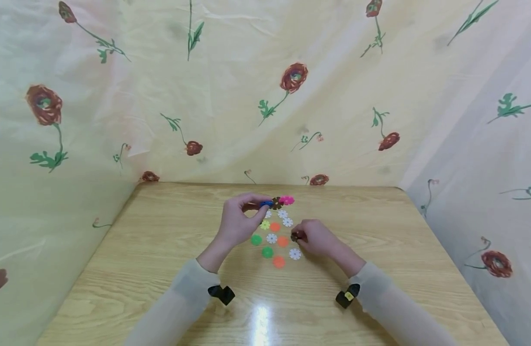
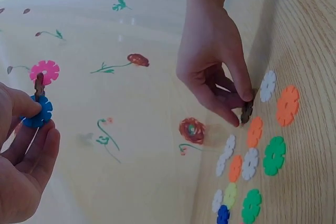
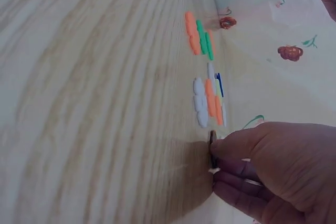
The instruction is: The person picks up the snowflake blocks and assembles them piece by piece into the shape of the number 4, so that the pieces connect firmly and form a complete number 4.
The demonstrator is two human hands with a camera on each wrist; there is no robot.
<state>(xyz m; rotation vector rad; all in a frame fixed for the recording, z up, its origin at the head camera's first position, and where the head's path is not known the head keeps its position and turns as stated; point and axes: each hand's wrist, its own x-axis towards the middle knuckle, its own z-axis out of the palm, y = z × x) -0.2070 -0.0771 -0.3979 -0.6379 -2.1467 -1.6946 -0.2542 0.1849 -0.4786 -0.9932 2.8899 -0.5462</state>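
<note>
My left hand (image 1: 241, 218) is raised over the far side of the scattered discs and pinches a blue notched disc (image 2: 39, 113). Joined to that disc are a brown disc (image 1: 277, 203), edge-on in the left wrist view, and a pink disc (image 1: 287, 200) at the far end. Low at the right side of the scatter, my right hand (image 1: 316, 237) pinches another brown disc (image 3: 212, 149) between thumb and fingers, standing on edge close over the tabletop. Just left of that hand lie an orange disc (image 1: 283, 241) and a white disc (image 1: 295, 253).
Several loose discs lie flat on the wooden table (image 1: 161, 240), among them a green disc (image 1: 267, 252), a yellow disc (image 1: 264, 224) and a dark blue disc (image 2: 223, 214). A flower-patterned cloth (image 1: 231, 96) hangs behind the table and at both sides.
</note>
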